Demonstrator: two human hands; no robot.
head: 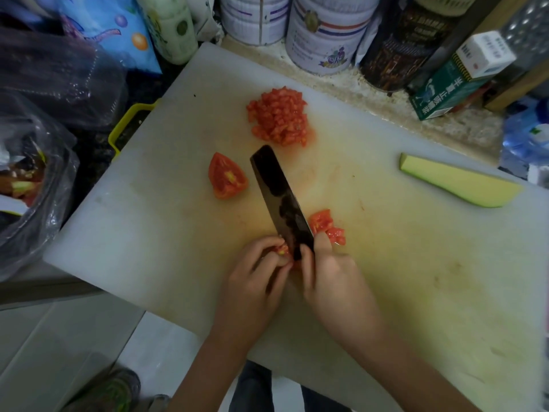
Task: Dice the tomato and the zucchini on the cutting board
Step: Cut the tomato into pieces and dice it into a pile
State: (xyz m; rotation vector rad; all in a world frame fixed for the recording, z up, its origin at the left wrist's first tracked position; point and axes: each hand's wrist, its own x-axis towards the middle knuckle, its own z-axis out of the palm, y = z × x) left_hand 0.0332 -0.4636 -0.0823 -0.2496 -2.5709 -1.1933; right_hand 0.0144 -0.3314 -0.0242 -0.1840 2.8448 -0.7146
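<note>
Head cam: R hand (329, 272) wrapped round the knife (279, 194), handle hidden, blade down on the board (148, 218). L hand (261, 272) fingers curled over a tomato bit (282, 250) right against the blade, prob pinching it. Cut bits (326, 227) just on the blade's other side. Wedge (227, 176) left of the blade, dice pile (280, 117) further back, zucchini (457, 181) well off to the right.
</note>
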